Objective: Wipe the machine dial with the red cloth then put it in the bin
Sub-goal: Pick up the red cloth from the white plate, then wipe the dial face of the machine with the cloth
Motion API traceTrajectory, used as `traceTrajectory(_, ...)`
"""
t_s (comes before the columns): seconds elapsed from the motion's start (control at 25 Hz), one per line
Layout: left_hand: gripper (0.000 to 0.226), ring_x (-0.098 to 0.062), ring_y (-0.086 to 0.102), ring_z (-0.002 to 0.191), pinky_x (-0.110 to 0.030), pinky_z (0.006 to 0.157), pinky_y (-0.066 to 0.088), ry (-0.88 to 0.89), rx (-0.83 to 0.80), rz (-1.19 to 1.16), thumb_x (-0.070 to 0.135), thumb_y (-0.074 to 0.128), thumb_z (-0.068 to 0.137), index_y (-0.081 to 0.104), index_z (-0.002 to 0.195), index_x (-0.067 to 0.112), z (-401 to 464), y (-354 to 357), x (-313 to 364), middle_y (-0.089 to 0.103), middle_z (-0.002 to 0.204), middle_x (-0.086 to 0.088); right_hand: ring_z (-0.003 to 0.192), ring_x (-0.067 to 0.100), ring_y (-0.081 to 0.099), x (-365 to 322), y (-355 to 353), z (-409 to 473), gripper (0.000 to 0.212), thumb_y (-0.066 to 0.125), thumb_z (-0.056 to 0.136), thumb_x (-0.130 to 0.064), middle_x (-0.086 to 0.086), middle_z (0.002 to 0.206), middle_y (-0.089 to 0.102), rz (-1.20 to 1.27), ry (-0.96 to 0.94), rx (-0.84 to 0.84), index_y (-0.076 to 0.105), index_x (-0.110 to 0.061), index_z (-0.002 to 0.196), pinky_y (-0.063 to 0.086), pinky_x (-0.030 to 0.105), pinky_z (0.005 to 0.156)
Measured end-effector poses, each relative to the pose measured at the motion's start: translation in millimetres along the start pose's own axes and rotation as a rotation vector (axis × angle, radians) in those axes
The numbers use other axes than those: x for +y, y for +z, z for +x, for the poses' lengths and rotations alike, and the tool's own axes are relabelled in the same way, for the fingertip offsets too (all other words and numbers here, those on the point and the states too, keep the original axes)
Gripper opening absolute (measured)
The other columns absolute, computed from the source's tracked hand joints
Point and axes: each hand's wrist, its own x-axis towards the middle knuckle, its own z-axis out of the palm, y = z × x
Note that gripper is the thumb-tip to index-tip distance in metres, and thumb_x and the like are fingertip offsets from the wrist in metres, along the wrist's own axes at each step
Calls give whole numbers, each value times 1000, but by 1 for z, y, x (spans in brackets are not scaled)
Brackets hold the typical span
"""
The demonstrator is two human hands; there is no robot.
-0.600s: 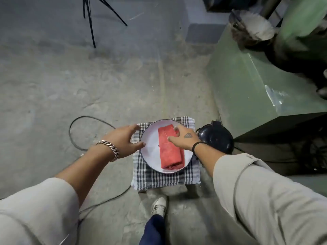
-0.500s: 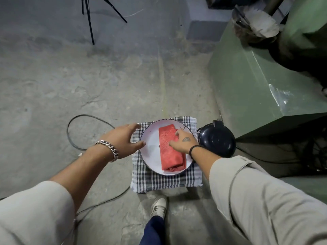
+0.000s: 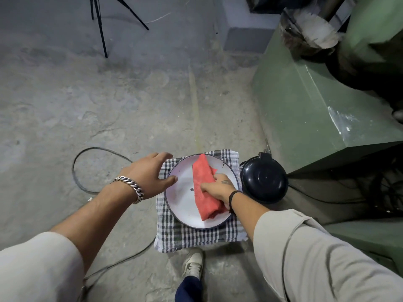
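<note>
A folded red cloth (image 3: pixel 204 188) lies on a round white plate (image 3: pixel 183 192) that sits on a black-and-white checked towel (image 3: pixel 196 236). My right hand (image 3: pixel 218 187) grips the cloth at its middle, and the cloth's far end is lifted and bent. My left hand (image 3: pixel 150 175) rests on the plate's left rim with fingers spread. A black round bin with its lid shut (image 3: pixel 263 178) stands just right of the plate. The green machine (image 3: pixel 305 101) fills the right side; its dial is not clearly visible.
A black cable (image 3: pixel 75 171) loops on the concrete floor at the left. Tripod legs (image 3: pixel 100 25) stand at the back. My shoe (image 3: pixel 193 263) is just below the towel. A dusty round part (image 3: pixel 309 29) sits on top of the machine.
My right hand has slid down the cloth toward me and closed on it; the cloth's far end has lifted and skewed. My left hand stays on the plate's rim.
</note>
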Motion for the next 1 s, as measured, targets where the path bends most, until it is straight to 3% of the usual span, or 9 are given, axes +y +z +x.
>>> traceTrajectory(0.08,73,-26,61,137,-47,109,53,18,-5,-4,60,71,96,47,158,29,0,-16,15,61,153,-2,83,17,81,-18,-18,-23,21,74,88,-15,3,102,82,108,-95,-43,77,-19,109,66,30,72)
traceTrajectory(0.12,74,-26,61,138,-47,109,53,33,-4,-3,60,72,96,47,159,29,2,-26,23,60,153,-3,78,16,79,-28,-29,-35,18,73,89,-14,0,96,82,129,-136,-53,77,-20,106,65,31,69)
traceTrajectory(0.28,79,-29,59,139,-41,109,51,150,85,16,59,75,94,45,160,27,7,-91,84,59,155,-5,89,27,79,-78,-105,-98,17,72,92,-10,7,101,82,220,-244,19,74,-20,106,68,47,88)
traceTrajectory(0.4,88,-28,55,143,-47,109,53,263,206,69,64,74,90,39,163,31,4,-145,146,51,161,-1,101,28,79,-106,-179,-149,27,73,93,-12,5,111,82,264,-366,149,69,-29,113,65,44,93)
traceTrajectory(0.56,115,-29,37,158,-55,119,45,437,356,139,83,64,75,18,171,40,-20,-212,251,25,179,4,117,25,77,-118,-287,-232,35,73,101,-15,0,124,80,367,-527,325,65,-37,126,62,44,106)
traceTrajectory(0.72,128,-28,19,166,-56,129,30,599,485,207,99,45,64,6,173,45,-57,-253,354,8,184,3,114,18,79,-97,-380,-317,26,70,108,-23,-6,126,80,503,-638,416,64,-45,121,65,44,98)
traceTrajectory(1.0,120,-29,26,164,-56,126,35,795,557,260,94,58,72,9,171,47,-141,-266,512,10,183,6,115,15,75,-1,-496,-450,38,68,112,-26,-5,132,74,553,-728,629,53,-39,145,62,39,97)
